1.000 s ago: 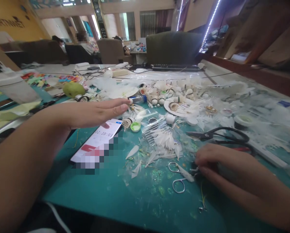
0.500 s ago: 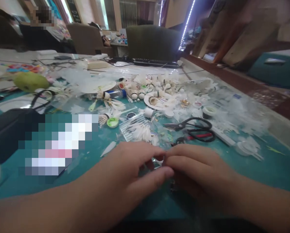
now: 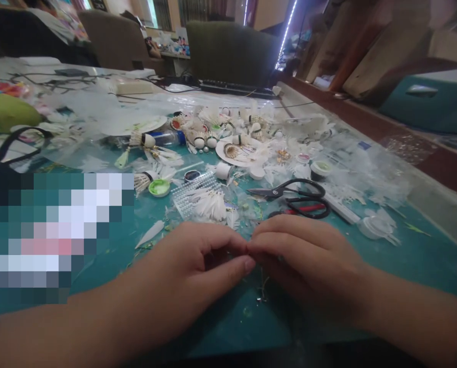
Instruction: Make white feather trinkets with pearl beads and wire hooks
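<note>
My left hand and my right hand meet at the fingertips over the green table mat. Both are closed in a pinch; what sits between the fingertips is too small to make out. Below them hangs a thin strand with a small shiny piece. Just behind the hands lie white feathers on a sheet of clear beads. Black-handled scissors rest beyond my right hand, and a single white feather lies beyond my left.
Shuttlecocks, a white plate, a green paint pot and plastic bags cover the mat's far part. A green fruit is at left. A keyboard and chairs stand behind.
The view has shifted, so the tabletop things appear further left and slightly higher. My fingertips have come closer together, and the hanging strand with its shiny piece shows more clearly.
</note>
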